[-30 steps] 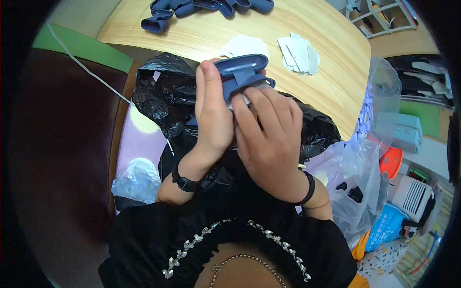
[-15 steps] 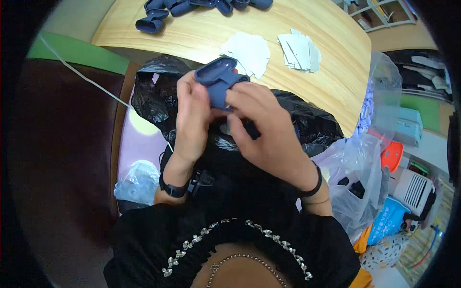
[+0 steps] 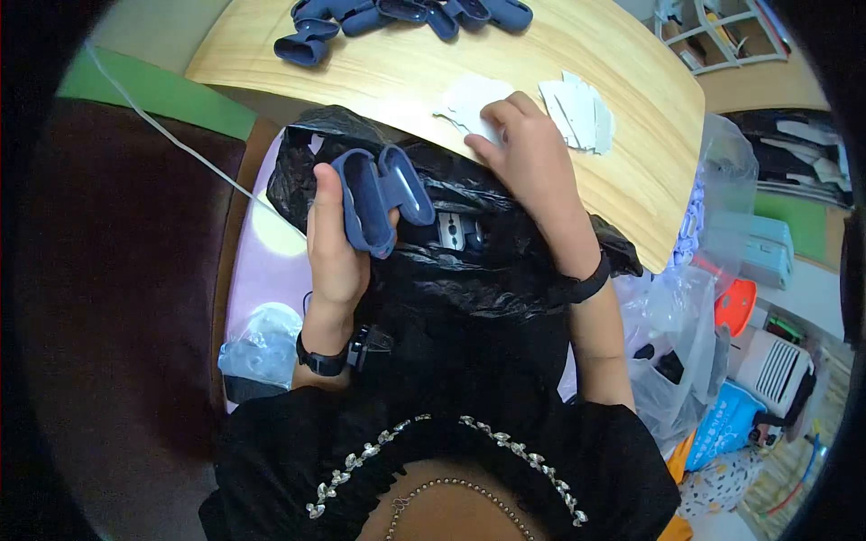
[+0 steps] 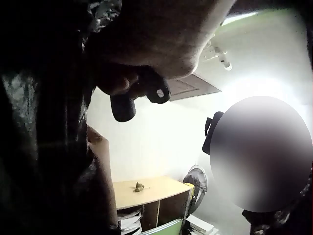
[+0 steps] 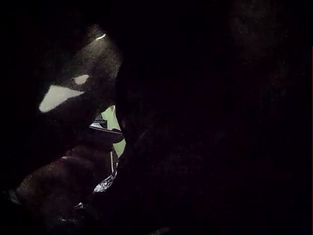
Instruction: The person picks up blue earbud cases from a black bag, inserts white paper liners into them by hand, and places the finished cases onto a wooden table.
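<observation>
My left hand grips a dark blue earbud case cover with its lid swung out to the right. The thumb stands up along the cover's left side; the other fingers are mostly hidden behind it. Dark outlines of the cover show past the hand in the left wrist view. At the table's near edge, my right hand is over a pile of white paper pieces, thumb and forefinger apart at its edge. A black plastic bag spreads between the arms, with a white slotted piece inside.
Several more dark blue covers lie along the table's far side. A second stack of white cards rests on the wooden table, right of the right hand. Clear plastic bags crowd the right side; a white cord hangs at left.
My right hand has left the cover and moved up and right to the paper pile. The left hand has drawn the cover left and lower, turning it so its lid faces right.
</observation>
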### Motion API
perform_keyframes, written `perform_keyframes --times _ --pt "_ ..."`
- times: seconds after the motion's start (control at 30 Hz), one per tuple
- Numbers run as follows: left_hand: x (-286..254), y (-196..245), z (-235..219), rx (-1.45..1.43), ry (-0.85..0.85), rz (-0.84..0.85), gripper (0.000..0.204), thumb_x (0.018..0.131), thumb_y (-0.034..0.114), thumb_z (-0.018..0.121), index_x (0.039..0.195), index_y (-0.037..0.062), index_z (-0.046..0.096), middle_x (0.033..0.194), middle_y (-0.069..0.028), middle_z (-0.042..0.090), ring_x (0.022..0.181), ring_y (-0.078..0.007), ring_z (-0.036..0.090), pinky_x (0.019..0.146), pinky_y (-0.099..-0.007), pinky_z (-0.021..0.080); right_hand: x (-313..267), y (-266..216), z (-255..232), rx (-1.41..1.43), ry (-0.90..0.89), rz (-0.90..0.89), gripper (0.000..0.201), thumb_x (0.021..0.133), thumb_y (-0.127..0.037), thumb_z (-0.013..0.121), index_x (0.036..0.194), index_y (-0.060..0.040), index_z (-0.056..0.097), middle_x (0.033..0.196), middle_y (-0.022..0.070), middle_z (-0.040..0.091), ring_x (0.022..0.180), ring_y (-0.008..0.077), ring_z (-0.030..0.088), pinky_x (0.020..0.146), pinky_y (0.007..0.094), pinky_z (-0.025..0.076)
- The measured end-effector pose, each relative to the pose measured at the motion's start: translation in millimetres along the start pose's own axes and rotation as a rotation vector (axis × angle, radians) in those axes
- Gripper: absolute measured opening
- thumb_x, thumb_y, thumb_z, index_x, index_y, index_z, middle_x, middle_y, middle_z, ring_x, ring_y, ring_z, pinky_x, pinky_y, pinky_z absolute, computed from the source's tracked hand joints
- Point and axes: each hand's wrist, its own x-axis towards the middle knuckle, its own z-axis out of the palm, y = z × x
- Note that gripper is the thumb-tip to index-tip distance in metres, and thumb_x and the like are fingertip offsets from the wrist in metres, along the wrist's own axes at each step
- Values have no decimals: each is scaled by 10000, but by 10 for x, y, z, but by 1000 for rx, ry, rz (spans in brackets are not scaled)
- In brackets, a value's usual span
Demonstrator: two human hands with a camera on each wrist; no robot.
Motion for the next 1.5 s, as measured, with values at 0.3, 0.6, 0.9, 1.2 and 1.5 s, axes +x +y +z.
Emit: perform_keyframes --times 0.3,0.6,0.9,1.2,1.5 --pt "22 35 92 -130 -45 -100 521 959 522 344 925 56 573 642 -19 556 501 -77 474 446 -204 357 2 -8 51 -158 68 -129 133 750 -136 644 767 -15 591 820 140 571 747 306 595 631 389 506" --pt "10 164 235 -380 -310 -399 497 964 499 334 930 57 559 527 -10 484 367 -63 363 327 -192 247 -144 -257 -509 99 629 -96 98 742 -59 635 830 -29 665 835 98 645 729 229 623 625 311 487" --pt "-21 86 391 -635 -575 -564 349 959 339 465 1005 31 622 907 -65 663 756 -124 631 642 -240 507 -886 -635 -610 -347 322 -681 153 749 -131 598 881 -97 665 926 51 645 956 196 614 889 433 417" --pt "-37 60 464 -429 -435 -542 308 943 325 497 996 45 617 852 -40 648 661 -83 597 481 -193 439 -957 -694 -575 -43 211 -354 270 640 -136 630 907 -146 665 1041 8 606 887 221 501 824 434 351" --pt "22 -57 432 -390 -303 -508 323 930 333 518 934 29 626 843 -58 647 682 -114 613 553 -226 486 -1004 -792 -442 -102 149 -213 397 621 -52 653 991 -195 651 1147 24 557 920 252 458 824 404 333"
